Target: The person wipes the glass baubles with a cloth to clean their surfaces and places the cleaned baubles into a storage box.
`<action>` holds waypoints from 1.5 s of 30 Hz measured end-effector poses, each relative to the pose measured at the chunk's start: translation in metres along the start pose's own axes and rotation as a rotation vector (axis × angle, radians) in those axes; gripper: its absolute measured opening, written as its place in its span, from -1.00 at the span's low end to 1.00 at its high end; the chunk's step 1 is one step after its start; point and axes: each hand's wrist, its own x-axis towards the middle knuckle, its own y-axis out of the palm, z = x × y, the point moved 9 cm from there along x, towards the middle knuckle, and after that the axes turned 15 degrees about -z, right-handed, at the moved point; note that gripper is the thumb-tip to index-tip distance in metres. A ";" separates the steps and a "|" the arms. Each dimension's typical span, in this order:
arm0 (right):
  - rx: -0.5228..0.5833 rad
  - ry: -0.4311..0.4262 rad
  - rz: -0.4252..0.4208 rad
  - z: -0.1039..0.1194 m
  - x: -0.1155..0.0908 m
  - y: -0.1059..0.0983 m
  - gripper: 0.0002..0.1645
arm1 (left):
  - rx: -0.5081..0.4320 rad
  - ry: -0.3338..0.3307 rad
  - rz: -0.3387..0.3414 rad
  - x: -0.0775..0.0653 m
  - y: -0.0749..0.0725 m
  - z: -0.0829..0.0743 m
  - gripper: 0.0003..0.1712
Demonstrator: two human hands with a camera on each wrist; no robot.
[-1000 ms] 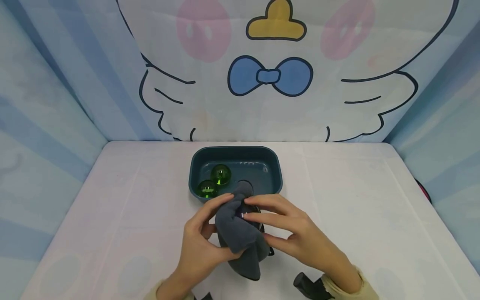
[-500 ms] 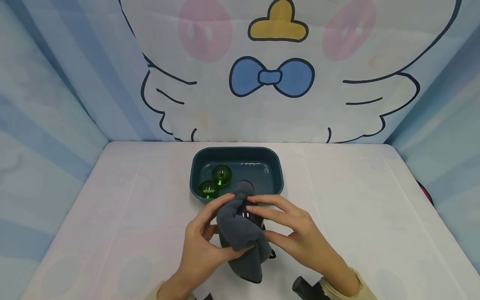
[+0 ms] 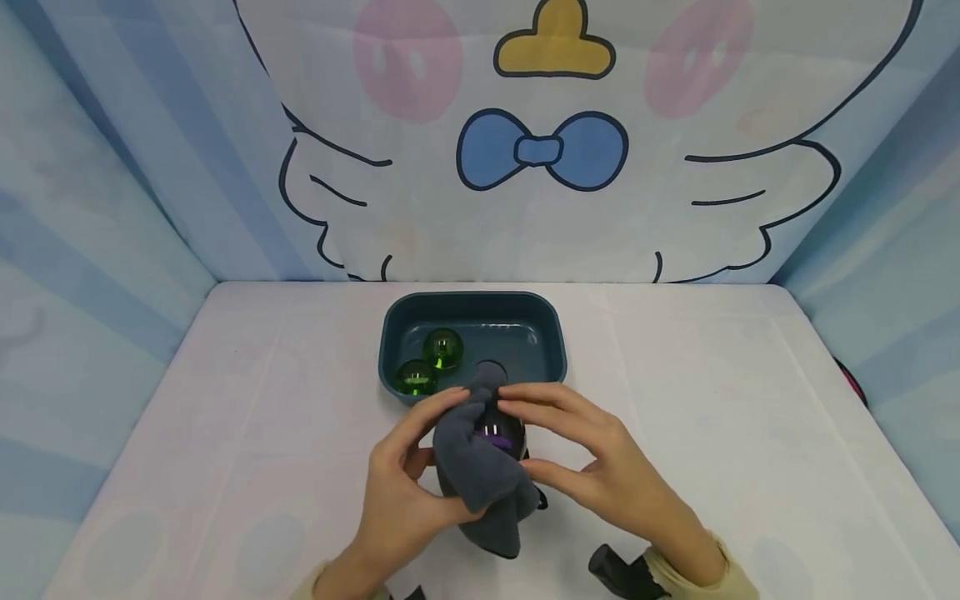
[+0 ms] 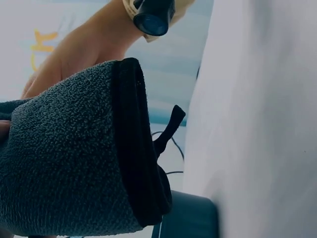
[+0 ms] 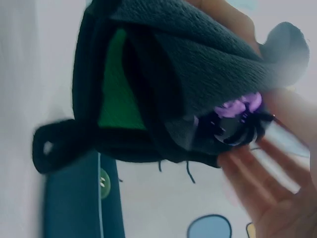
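A grey cloth (image 3: 476,462) with black edging and a loop hangs bunched between both hands, in front of the tray. In the right wrist view its green inner side (image 5: 117,94) shows through the fold. My left hand (image 3: 401,492) grips the cloth from the left, thumb low and fingers at the top. Tucked in the fold is a glossy dark ball (image 3: 502,431) with a purple pattern. My right hand (image 3: 600,450) holds the ball from the right between its fingertips and thumb. The cloth hides the ball's left side.
Just beyond the hands stands a dark teal tray (image 3: 555,333). Two clear green balls (image 3: 442,348) lie in its left part. A white cloth covers the table (image 3: 712,400), and printed curtains (image 3: 540,225) enclose the back and sides.
My right fingertips have slid up off the ball's face to its upper edge, so more of the ball and its purple shows. The left hand and cloth have barely moved.
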 end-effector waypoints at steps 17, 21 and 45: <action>0.062 -0.099 -0.069 0.007 0.000 -0.003 -0.49 | 0.062 0.029 0.063 -0.004 0.007 -0.005 -0.06; 0.121 0.100 -0.106 -0.004 -0.002 -0.006 -0.36 | 0.044 0.088 0.085 -0.006 0.009 -0.010 -0.05; -0.064 -0.187 0.031 0.024 0.001 -0.004 -0.52 | -0.041 0.027 0.048 0.001 0.002 -0.004 -0.06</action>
